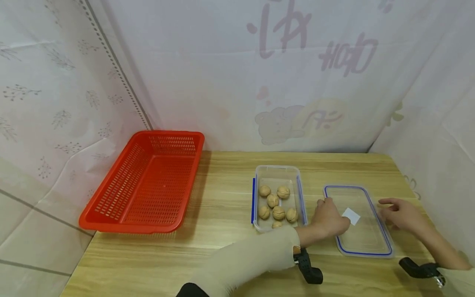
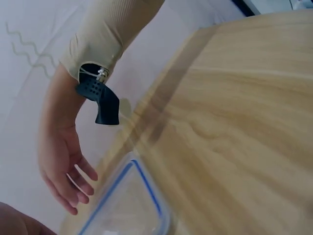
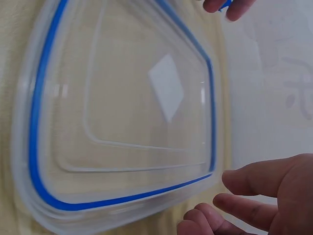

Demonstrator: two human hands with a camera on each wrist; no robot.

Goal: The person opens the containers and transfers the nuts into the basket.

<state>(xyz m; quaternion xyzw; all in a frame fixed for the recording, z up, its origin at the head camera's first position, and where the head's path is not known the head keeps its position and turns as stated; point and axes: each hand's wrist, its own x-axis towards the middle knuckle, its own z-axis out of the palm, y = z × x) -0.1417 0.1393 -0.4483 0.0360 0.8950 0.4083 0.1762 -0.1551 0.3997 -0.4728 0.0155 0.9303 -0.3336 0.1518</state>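
- The clear lid (image 1: 367, 233) with a blue seal is at the right of the frame, between the two hands, above the wooden table (image 1: 226, 206) or on it; a white label (image 1: 351, 216) shows near its middle.
- The left hand (image 1: 329, 218), right of centre in the frame, is at the lid's left edge with its fingers bent; from these angles I cannot tell whether they grip the lid or only lie against it.
- The right hand (image 1: 406, 216), at the far right, is just beside the lid's right edge, its fingers loose, with thumb and forefinger apart and nothing between them.
- A clear container (image 1: 276, 175) stands just left of the left hand, a blue latch (image 1: 254, 202) along its left side. At least seven walnuts (image 1: 278, 213) are in it, the lowest one near the left sleeve (image 1: 256, 258).
- A red basket (image 1: 163, 185) with slotted walls is on the left of the frame, well apart from both hands.
- A pale printed curtain (image 1: 208, 74) fills the top of the frame behind the table.
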